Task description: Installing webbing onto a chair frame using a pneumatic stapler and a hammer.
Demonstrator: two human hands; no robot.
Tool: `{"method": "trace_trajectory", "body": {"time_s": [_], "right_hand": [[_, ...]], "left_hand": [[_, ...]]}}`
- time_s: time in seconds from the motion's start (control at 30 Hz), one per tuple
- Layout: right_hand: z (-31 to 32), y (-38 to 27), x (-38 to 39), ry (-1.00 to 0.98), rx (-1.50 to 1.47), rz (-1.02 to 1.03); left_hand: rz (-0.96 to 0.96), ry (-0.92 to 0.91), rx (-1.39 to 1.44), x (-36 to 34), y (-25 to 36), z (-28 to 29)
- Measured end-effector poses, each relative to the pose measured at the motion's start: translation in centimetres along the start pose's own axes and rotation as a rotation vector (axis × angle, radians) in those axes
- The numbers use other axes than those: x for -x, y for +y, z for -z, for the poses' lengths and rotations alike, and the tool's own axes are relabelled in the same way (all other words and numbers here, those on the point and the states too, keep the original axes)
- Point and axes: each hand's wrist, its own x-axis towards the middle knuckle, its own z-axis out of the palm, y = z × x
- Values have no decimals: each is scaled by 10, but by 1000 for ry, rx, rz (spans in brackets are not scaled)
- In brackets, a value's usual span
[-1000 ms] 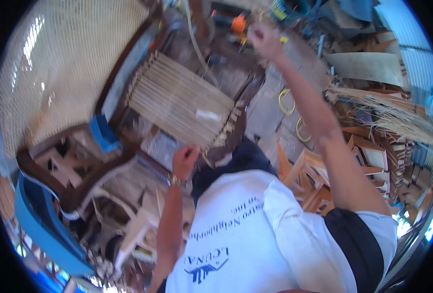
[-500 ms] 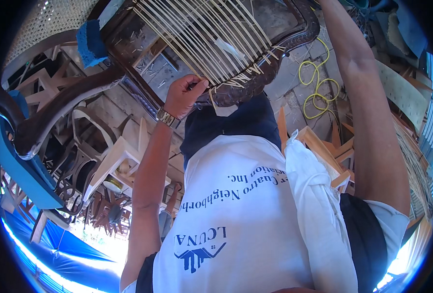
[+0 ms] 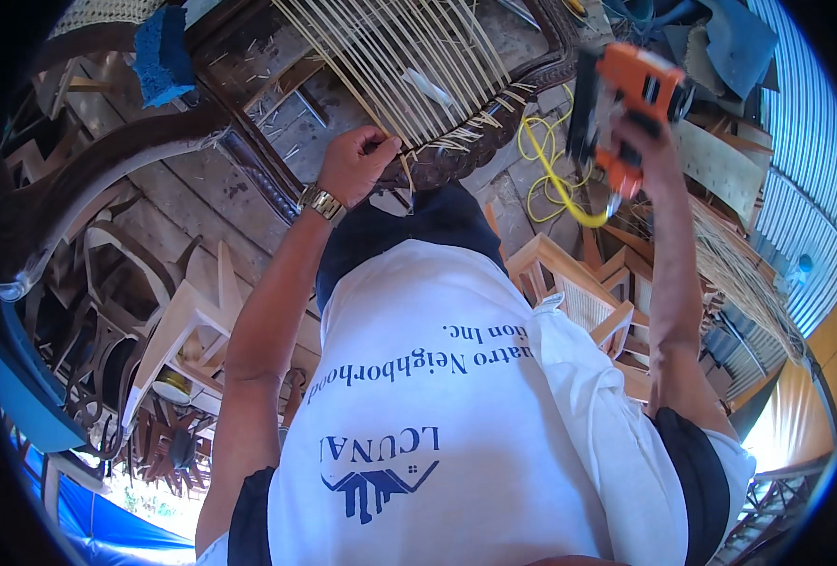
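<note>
Pale cane strips (image 3: 390, 66) run side by side over the opening of a carved dark seat frame (image 3: 465, 162), just ahead of the person's dark trousers (image 3: 418, 231); their cut ends fan out over the near rail. A small white piece (image 3: 428, 87) lies on the strips. The left hand (image 3: 350, 168) is at the near-left corner of the strips, thumb and forefinger pinching the end of the outermost strip at the rail; a metal-banded watch (image 3: 321, 201) is on that wrist. The right hand (image 3: 646, 151), slightly blurred, wraps its fingers around the handle of an orange-and-black power tool (image 3: 643, 80), held up to the right of the frame, apart from the strips. A yellow hose (image 3: 564, 189) hangs below the tool's handle, with thinner loops on the floor behind. Farther out: blue foam block (image 3: 164, 57) at left, pale wooden chair frames (image 3: 574, 283) and a bundle of loose strands (image 3: 748, 259) at right.
</note>
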Motion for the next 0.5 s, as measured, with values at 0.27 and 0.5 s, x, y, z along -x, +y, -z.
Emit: {"method": "trace_trajectory", "body": {"time_s": [0.27,0.5], "right_hand": [[-98,-25,98,-252,-188,-294],[-154,-29,90,-372,84,-343]], "left_hand": [[6,-29,-2,-5,7,0],[15,-16,-12,-6,9,-4]]}}
